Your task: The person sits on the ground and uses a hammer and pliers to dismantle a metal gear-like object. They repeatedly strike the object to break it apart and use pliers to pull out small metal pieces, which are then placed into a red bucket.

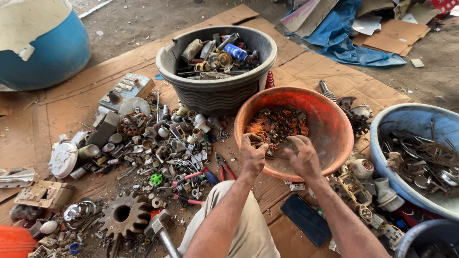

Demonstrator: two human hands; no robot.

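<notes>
- The left hand (252,154) reaches over the near rim of the orange bowl (334,125), fingers curled in and pinching at small metal bits; exactly which piece it holds is too small to tell.
- The right hand (302,156) sits just beside it at 3 o'clock, knuckles up, fingers bent down onto the same heap; whether it grips a piece cannot be told.
- The copper scraps (278,124) lie in the bowl's left half, a reddish-brown tangle of coils and small parts, touching both hands' fingertips.
- The orange bowl rests tilted on the cardboard sheet (306,71), right of the picture's middle.
- At 11 o'clock from the bowl, touching its rim, stands a grey tub (210,93) filled with cans, pipes and metal fittings.
- At 3 o'clock a pale blue basin (406,119) holds wire and dull metal rings.
- At 9 o'clock a loose pile of small parts spreads over the cardboard, with red-handled pliers (224,168) near the left hand.
- At 8 o'clock, well apart, lies a rusty gear wheel (125,215), and a hammer (160,228) just beside it.
- At 6 o'clock from the bowl a dark phone (305,219) lies flat between the forearms.
- At 10 o'clock, far off, a blue drum (45,52) stands at the corner.
</notes>
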